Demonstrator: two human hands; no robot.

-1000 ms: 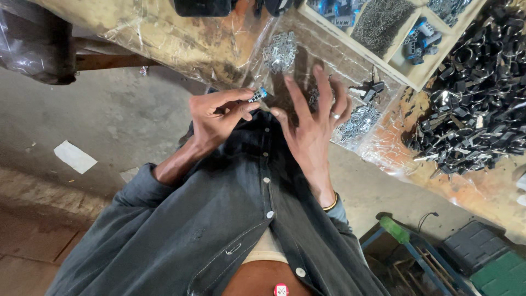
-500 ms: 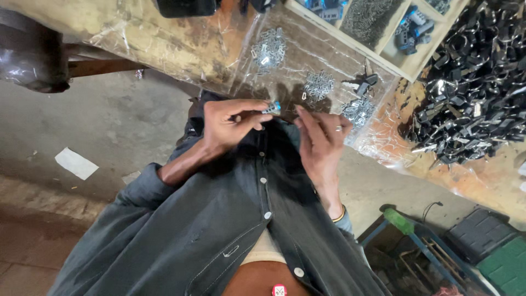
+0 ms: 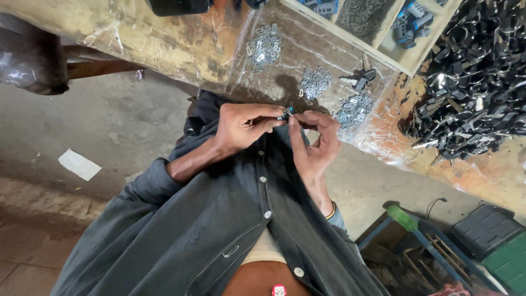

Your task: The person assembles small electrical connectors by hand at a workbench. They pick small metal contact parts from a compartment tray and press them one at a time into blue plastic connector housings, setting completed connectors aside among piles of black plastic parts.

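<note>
My left hand (image 3: 241,125) and my right hand (image 3: 315,143) meet in front of my chest, at the edge of a plastic-covered workbench (image 3: 181,44). Between the fingertips of both hands sits a small dark metal part with a blue bit (image 3: 286,113). The left thumb and forefinger pinch it, and the right fingers touch its other end. On the plastic just beyond the hands lie three little heaps of small silver metal clips (image 3: 313,83).
A big pile of black metal pieces (image 3: 471,82) covers the bench at right. A wooden compartment tray (image 3: 383,22) holds blue parts and dark bits. A white scrap (image 3: 79,164) lies on the concrete floor; crates (image 3: 482,241) stand at lower right.
My right hand has left the bench plastic, where it lay spread, and come back to the left hand; both now hold the small part together nearer my chest.
</note>
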